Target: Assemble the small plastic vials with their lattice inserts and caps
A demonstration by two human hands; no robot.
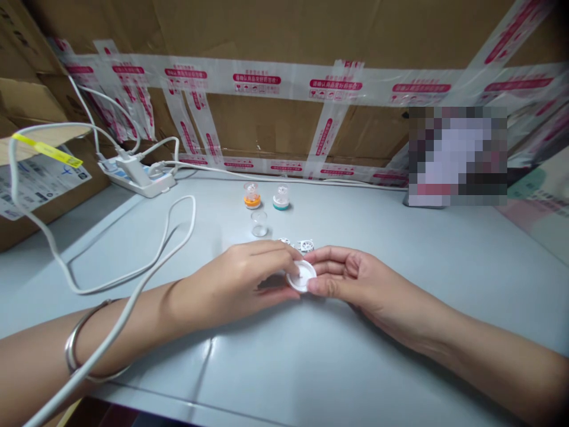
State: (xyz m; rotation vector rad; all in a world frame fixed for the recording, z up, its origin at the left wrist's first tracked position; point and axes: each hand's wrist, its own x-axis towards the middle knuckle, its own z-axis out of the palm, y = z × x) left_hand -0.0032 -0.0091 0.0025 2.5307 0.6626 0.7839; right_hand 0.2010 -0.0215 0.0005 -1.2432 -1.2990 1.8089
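Between my two hands is a small round white plastic piece (303, 277), tilted so that its recessed face shows. My left hand (249, 270) grips its left side, one fingertip reaching into the recess. Thumb and fingers of my right hand (351, 274) pinch its right rim. Just behind the fingers lie white spoked plastic parts (306, 245), partly hidden. A clear plastic cup (259, 223) stands farther back. Behind it are a small clear-domed container with an orange band (252, 200) and another with a teal base (281, 201).
A white cable (146, 276) loops over the left of the grey table (400, 356) and across my left forearm. A power strip (137, 178) sits back left beside a cardboard box (40, 196). Taped cardboard (284, 124) walls the back. A blurred-out upright object (429, 198) stands back right.
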